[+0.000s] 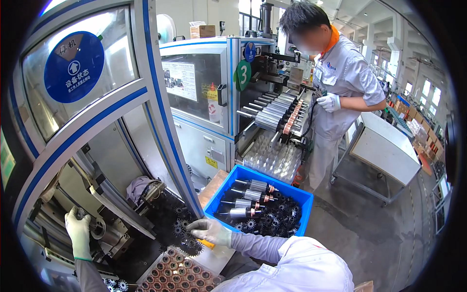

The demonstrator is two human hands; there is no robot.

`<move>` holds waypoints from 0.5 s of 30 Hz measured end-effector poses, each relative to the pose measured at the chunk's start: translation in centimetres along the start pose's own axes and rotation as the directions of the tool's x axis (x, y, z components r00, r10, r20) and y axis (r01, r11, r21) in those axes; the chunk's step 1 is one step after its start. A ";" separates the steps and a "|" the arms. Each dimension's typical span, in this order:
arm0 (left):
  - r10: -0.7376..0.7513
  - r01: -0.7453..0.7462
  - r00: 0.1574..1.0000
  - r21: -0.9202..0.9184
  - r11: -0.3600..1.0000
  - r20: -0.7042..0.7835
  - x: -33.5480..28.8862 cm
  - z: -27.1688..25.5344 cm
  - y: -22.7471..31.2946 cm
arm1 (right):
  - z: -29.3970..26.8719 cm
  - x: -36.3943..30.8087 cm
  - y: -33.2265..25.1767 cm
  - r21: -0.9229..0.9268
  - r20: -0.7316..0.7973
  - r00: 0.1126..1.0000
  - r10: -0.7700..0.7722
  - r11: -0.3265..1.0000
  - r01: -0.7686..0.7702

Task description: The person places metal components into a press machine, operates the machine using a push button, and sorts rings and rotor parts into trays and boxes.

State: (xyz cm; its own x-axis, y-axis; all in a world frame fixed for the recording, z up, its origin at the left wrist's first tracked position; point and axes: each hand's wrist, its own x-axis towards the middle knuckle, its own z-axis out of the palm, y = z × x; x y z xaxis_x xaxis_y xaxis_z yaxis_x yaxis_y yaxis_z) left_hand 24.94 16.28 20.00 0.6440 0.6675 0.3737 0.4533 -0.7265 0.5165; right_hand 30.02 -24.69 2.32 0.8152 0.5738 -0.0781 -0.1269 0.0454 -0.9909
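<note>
My left hand [79,230], in a white glove, reaches into the machine at the left. Its fingers curl at a small metal part beside a round metal fixture [98,228]; what they grip is partly hidden. My right hand [217,232], also gloved, hovers at a pile of black toothed discs [181,227] on the machine's ledge. The fingers reach out to the left, slightly bent and apart, with nothing visible held. Right beyond that hand stands a blue bin [307,214] with several motor armatures [245,212] lying over more black toothed discs.
A tray of copper-coloured rings [177,273] sits at the front. The machine's frame post [168,107] rises between my hands. A co-worker [335,92] stands at another machine [199,92] beside a row of armatures [279,117]. A white cart [382,146] is at the right.
</note>
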 end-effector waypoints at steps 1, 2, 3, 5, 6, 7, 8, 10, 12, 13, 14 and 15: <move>0.002 -0.002 1.000 -0.001 1.000 -0.003 0.7 0.0 -0.6 | 0.1 -0.2 -0.3 0.000 0.000 1.000 -0.004 1.000 0.004; -0.045 0.054 0.996 -0.124 0.991 0.078 1.9 0.2 -1.9 | 0.3 -0.3 -0.6 0.019 -0.003 1.000 -0.019 1.000 0.019; -0.080 0.119 0.983 -0.240 0.964 0.164 2.6 0.6 -3.2 | 0.3 -0.4 -0.8 0.037 -0.006 0.999 -0.034 0.999 0.035; 0.039 -0.039 0.999 0.110 0.993 0.006 1.2 0.9 -2.9 | 0.0 -0.7 -0.5 0.032 -0.012 0.999 -0.050 0.998 0.050; 0.063 -0.060 0.998 0.107 0.992 -0.027 1.2 1.2 -2.8 | -0.3 -0.9 -0.4 0.056 -0.025 0.998 -0.058 0.997 0.060; 0.081 -0.074 0.994 0.103 0.992 -0.068 0.8 1.2 -2.7 | -0.7 -1.1 -0.3 0.075 -0.031 0.997 -0.070 0.995 0.072; 0.081 -0.073 0.994 0.099 0.992 -0.072 0.9 0.9 -2.4 | -0.9 -1.3 0.0 0.071 -0.030 0.997 -0.074 0.995 0.076; -0.020 0.025 0.991 -0.030 0.999 0.134 1.4 0.0 -1.3 | -1.3 -1.6 0.4 0.082 -0.038 0.999 0.024 0.996 -0.020; -0.009 0.002 0.984 0.039 0.999 0.176 0.9 -0.5 -0.1 | -1.2 -2.1 -0.1 0.065 -0.037 0.999 -0.008 0.998 0.011; -0.005 -0.022 0.975 0.117 0.993 0.221 0.8 -0.8 0.5 | -1.1 -2.0 -0.1 0.044 -0.027 1.000 -0.007 0.999 0.008; 0.104 -0.113 0.991 0.100 0.989 0.088 0.9 0.4 -1.2 | -0.8 -2.4 -0.7 0.112 -0.021 0.999 -0.037 0.993 0.039; 0.159 -0.165 0.985 0.105 0.981 0.063 0.7 1.0 -3.1 | -0.8 -2.5 -0.5 0.109 -0.017 0.999 -0.044 0.993 0.045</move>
State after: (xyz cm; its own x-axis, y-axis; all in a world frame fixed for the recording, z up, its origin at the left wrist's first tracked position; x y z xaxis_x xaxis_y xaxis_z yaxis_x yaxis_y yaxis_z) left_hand 24.59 18.82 17.84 0.7452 0.5320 0.4020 0.4031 -0.8397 0.3640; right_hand 28.49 -26.83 2.97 0.8295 0.5573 -0.0365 -0.1504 0.1599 -0.9756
